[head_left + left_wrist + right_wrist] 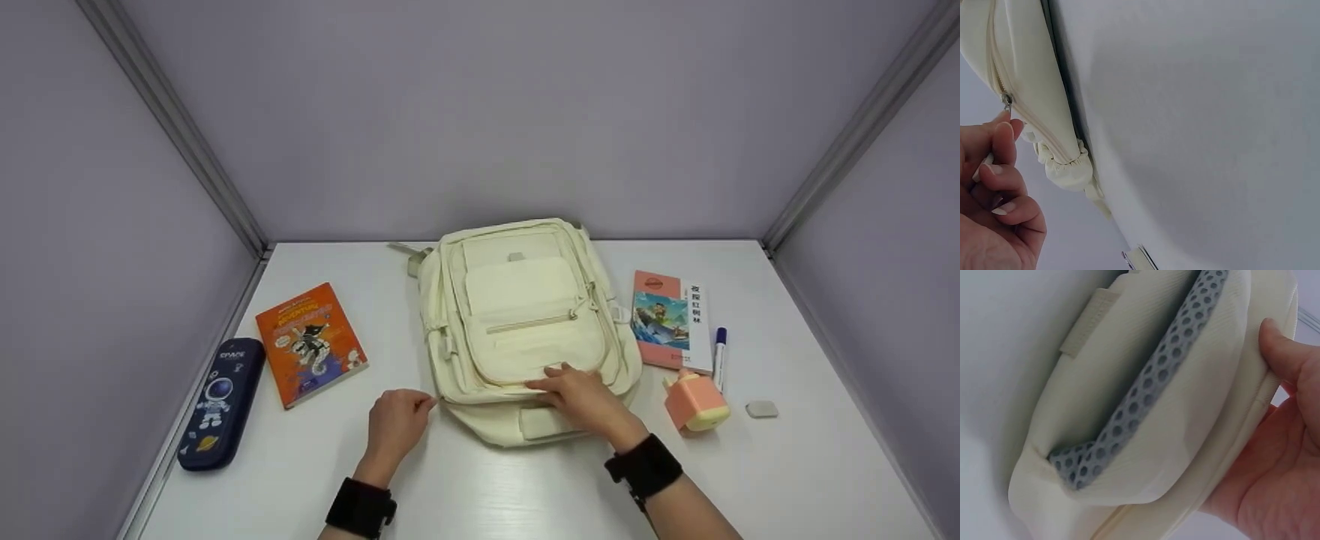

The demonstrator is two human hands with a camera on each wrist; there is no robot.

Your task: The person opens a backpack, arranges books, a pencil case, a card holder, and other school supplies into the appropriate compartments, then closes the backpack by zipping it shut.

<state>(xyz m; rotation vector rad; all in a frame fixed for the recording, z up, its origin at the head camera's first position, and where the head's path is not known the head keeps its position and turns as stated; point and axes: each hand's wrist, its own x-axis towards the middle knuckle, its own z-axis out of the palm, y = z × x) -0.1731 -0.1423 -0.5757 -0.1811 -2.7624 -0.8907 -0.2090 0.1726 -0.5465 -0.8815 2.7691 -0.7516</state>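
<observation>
Two hands on my feed, both at the near end of the cream backpack (525, 330), which lies flat mid-table (525, 495), front panel up, between the two books. Going big to small:

Backpack: zip track runs down its side in the left wrist view, metal zip pull (1006, 101) sitting just above my left fingertips. Right wrist view shows a grey mesh pocket (1145, 399) on its end.

Orange book (310, 343): left of the bag, well apart from it. Second book (671, 321) with a white spine strip: right of the bag, just beside it.

Dark blue pencil case (222, 402): far left, near the table edge, astronaut print.

Left hand (396, 426): fingers curled, thumb and forefinger pinching a small cream tab right by the zip pull at the bag's near-left corner.

Right hand (581, 396): lies on the front panel, fingers over the top, thumb hooked round the bag's edge – gripping the bag.

Pink-and-yellow block (696, 403): right of my right hand, apart from it. Can't tell what it is.

Pen (720, 357): blue cap, alongside the second book.

Grey eraser (762, 409): furthest right, alone
</observation>
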